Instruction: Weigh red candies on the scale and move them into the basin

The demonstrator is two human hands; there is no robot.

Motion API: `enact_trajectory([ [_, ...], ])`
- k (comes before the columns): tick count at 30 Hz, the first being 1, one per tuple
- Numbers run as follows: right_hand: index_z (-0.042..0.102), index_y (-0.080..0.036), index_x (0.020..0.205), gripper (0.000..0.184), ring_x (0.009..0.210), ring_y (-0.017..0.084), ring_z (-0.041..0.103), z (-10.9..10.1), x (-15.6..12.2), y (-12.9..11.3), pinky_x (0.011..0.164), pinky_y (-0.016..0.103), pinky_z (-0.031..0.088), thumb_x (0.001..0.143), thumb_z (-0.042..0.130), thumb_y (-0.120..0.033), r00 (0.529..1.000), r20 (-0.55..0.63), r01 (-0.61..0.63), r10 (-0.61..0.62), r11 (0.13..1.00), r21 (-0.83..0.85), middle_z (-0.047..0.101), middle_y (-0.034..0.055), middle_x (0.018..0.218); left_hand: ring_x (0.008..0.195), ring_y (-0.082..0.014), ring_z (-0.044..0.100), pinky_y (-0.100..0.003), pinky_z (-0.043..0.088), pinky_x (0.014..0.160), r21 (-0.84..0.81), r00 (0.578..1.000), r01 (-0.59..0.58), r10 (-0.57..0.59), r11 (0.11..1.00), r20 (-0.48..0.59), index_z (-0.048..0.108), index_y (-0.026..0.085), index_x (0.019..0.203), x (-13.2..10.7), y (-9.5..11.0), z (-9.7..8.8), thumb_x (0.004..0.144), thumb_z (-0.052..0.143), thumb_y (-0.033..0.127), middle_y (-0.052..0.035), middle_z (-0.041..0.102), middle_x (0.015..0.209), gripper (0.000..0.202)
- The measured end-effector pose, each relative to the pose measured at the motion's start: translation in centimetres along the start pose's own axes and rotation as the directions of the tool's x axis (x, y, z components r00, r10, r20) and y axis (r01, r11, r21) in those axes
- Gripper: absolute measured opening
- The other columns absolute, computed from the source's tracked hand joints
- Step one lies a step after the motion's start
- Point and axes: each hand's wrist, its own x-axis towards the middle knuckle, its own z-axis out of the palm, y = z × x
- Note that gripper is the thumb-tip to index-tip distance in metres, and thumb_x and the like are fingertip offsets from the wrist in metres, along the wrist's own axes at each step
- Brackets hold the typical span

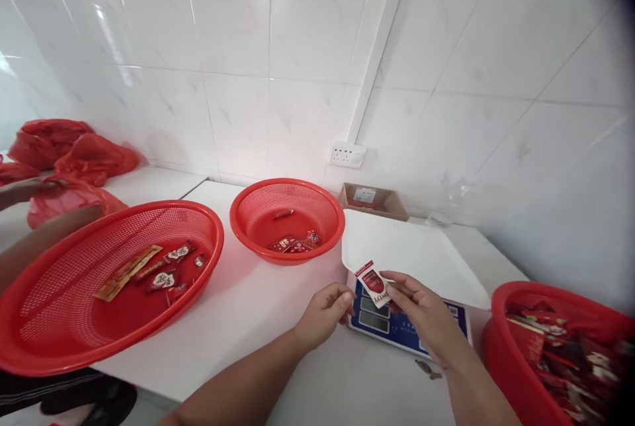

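Observation:
My right hand [421, 313] pinches a small red-and-white sachet [373, 282] by its lower right edge, holding it over the front of a blue-faced electronic scale [397, 323]. The scale carries a white tray [421, 254]. My left hand [325, 312] is just left of the sachet, fingers curled, its fingertips close to the packet; I cannot tell whether they touch it.
A small red mesh basket [248, 214] with a few packets stands behind, and a large red mesh basket [59, 333] with several packets is at left. A red basket [501, 353] full of packets sits at right. Another person's arm [34, 241] and red plastic bags [74, 155] lie far left. A cardboard box [372, 201] is by the wall.

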Motion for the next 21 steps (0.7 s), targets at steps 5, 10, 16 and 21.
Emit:
enact_trajectory([
  [5, 0.063, -0.021, 0.1, 0.044, 0.07, 0.017, 0.058, 2.2, -2.3, 2.4, 0.061, 0.028, 0.046, 0.068, 0.065, -0.051, 0.992, 0.079, -0.096, 0.093, 0.995, 0.035, 0.067, 0.0033, 0.082, 0.055, -0.0093, 0.045, -0.023, 0.038, 0.056, -0.004, 0.997, 0.059, -0.058, 0.998, 0.042, 0.053, 0.013, 0.077, 0.1, 0.5, 0.1, 0.072, 0.053, 0.063, 0.0005, 0.051, 0.063, 0.051],
  [10, 0.063, -0.02, 0.078, 0.035, 0.069, 0.016, 0.054, 2.5, -3.0, 4.0, 0.057, 0.025, 0.042, 0.075, 0.055, -0.054, 0.993, 0.066, -0.102, 0.1, 0.994, 0.031, 0.063, 0.0018, 0.072, 0.057, -0.0102, 0.047, -0.024, 0.038, 0.058, -0.048, 0.994, 0.081, -0.078, 0.996, 0.08, 0.055, 0.011, 0.075, 0.1, 0.3, 0.2, 0.074, 0.055, 0.059, -0.0014, 0.054, 0.064, 0.048],
  [16, 0.055, -0.021, 0.062, 0.038, 0.057, 0.013, 0.043, 1.7, -3.4, 4.2, 0.054, 0.024, 0.035, 0.079, 0.048, -0.054, 0.988, 0.147, -0.033, 0.055, 0.988, -0.152, 0.051, -0.0025, 0.058, 0.057, -0.0108, 0.05, -0.024, 0.04, 0.057, -0.051, 0.969, 0.222, -0.215, 0.974, 0.118, 0.056, 0.012, 0.075, 0.2, -0.2, -0.1, 0.07, 0.062, 0.053, -0.0017, 0.058, 0.066, 0.042],
  [21, 0.053, -0.021, 0.058, 0.04, 0.055, 0.013, 0.043, 1.4, -3.4, 4.2, 0.052, 0.024, 0.034, 0.076, 0.049, -0.056, 0.987, 0.146, -0.034, 0.068, 0.974, -0.225, 0.05, -0.0028, 0.056, 0.044, -0.0064, 0.044, -0.021, 0.034, 0.046, -0.076, 0.937, 0.332, -0.319, 0.94, 0.144, 0.049, 0.014, 0.064, 0.6, -0.7, -0.5, 0.062, 0.068, 0.054, 0.0024, 0.054, 0.055, 0.045],
])
